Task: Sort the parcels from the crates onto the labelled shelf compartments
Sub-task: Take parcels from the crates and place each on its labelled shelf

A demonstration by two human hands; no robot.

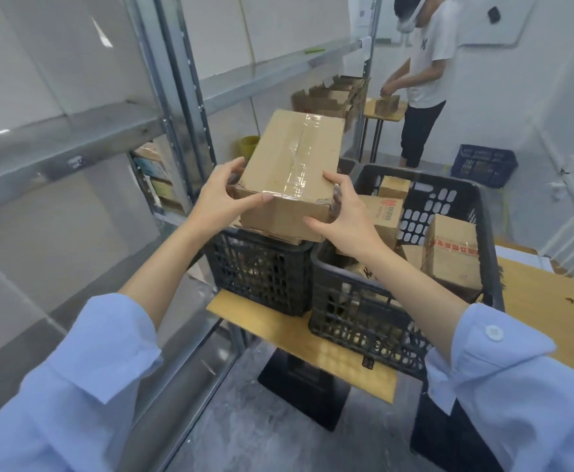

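A brown cardboard parcel sealed with clear tape [289, 168] was held in both hands over the smaller black plastic lattice crate [261, 270], its near right corner reaching toward the larger black plastic crate [364, 301] beside it. The parcel lay flat with its taped face up. Its long axis ran away from the person, the far end swung slightly to the right, and one short end faced the camera. The tape seam followed that same long line.

The left hand [224, 199] gripped the near left corner, thumb laid along the short end face and fingers curled at the left side. The right hand [343, 216] gripped the near right corner, thumb on the end face and fingers wrapped over the top edge and right side. Both arms wore light-blue sleeves.

A strip of other cardboard showed just beneath the parcel; whether the two touched could not be told.

Both crates stood touching on a light wooden table top [279, 325]. The larger one held several smaller cardboard boxes [449, 253]. A grey metal shelf rack [74, 141] rose on the left. Farther back, a blue plastic crate [483, 165] sat on the floor near a person in a white T-shirt [425, 63].
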